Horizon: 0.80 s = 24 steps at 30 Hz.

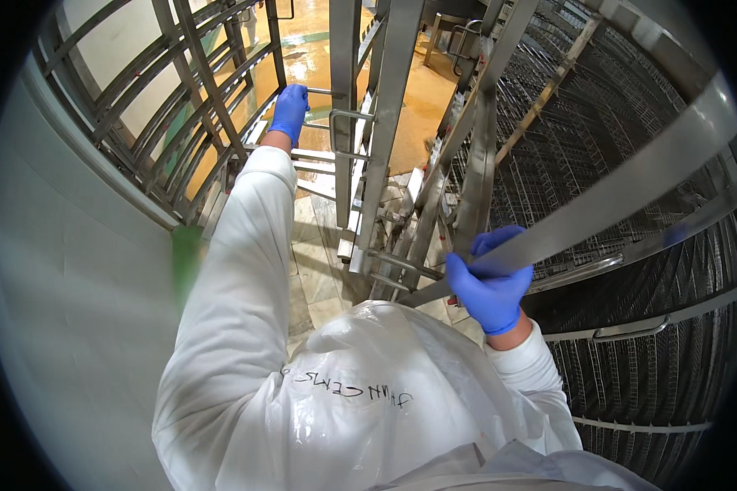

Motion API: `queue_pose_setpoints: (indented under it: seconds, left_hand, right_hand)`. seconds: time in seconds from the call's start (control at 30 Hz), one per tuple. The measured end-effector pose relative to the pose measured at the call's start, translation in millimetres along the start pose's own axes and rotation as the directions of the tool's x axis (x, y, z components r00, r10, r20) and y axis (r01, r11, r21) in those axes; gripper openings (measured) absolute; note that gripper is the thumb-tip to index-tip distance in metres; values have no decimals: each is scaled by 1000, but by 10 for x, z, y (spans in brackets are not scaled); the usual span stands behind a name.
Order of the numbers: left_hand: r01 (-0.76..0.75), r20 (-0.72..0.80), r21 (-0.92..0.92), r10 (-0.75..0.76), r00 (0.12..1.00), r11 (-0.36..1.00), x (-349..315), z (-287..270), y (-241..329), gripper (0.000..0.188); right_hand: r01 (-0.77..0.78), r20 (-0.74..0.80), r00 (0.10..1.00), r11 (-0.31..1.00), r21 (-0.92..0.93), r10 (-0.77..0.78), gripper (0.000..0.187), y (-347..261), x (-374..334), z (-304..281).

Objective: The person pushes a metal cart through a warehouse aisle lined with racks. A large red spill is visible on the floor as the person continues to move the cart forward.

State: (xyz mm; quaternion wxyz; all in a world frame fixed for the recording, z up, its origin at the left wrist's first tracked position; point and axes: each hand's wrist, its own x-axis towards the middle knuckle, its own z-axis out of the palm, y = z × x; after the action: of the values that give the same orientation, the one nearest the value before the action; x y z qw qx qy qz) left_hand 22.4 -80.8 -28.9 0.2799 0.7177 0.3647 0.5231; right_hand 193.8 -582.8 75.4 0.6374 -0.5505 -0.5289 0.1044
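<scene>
My left hand [289,113], in a blue glove, is closed at the far upper left on a thin metal handle [320,92] that juts from the upright of a steel rack [344,176]. My right hand [495,282], gloved in the same blue, wraps around a broad flat steel bar [630,184]. This bar is part of the frame of a rack at the right and slants up toward the upper right. Both forearms wear white sleeves. The inside of each grip is hidden by the fingers.
Dark wire-mesh shelves [590,131] fill the right side. Curved-looking rack rails [164,106] stand at the upper left beside a pale wall panel [65,319]. Below are light floor tiles [315,270] and, farther off, a wet orange floor [311,57]. A looped handle [352,135] sticks out mid-rack.
</scene>
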Motion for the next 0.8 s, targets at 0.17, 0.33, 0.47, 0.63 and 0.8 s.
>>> queue_pose_setpoints:
  seconds: [0.17,0.33,0.47,0.63,0.8]
  left_hand:
    - [-10,48,-136,17,999,991,43,106,155,18]
    - [215,146,-439,-167,975,872,91,130,270,18]
    - [147,105,-411,-114,988,900,20,-33,358,19]
    - [213,109,-550,-183,977,807,-33,66,391,17]
    - [151,62,-602,-143,988,784,56,273,456,17]
  right_hand:
    - [103,-133,985,994,-33,-107,48,124,28,-272]
    - [206,-169,960,972,-116,-224,64,387,-47,-731]
    - [159,-171,964,957,-241,-203,81,233,95,-867]
    - [131,-427,876,963,-237,-224,84,281,202,-808]
    - [155,-471,819,917,-368,-327,75,612,595,-1158]
